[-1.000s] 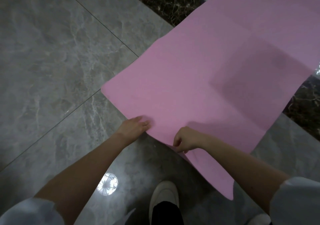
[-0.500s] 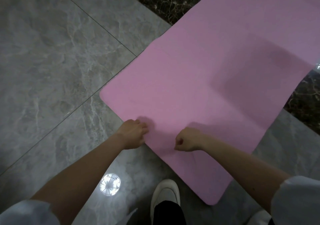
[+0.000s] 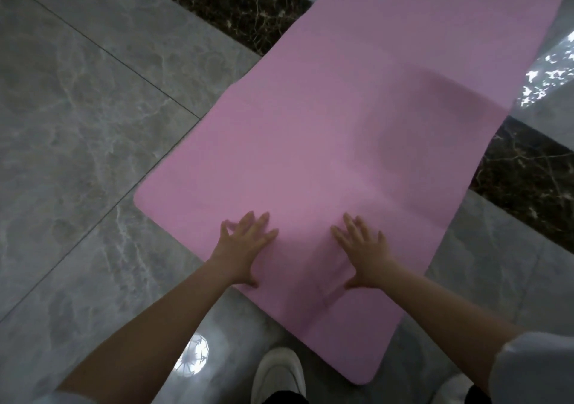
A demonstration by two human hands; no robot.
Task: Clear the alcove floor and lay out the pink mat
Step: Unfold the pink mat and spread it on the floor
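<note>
Now both hands have released their pinch on the pink mat [image 3: 326,142]: left hand [image 3: 245,245] and right hand [image 3: 363,248] press flat, fingers spread, on its near end, which lies on the grey marble floor [image 3: 77,124], so laying-out appears nearly complete.
</note>
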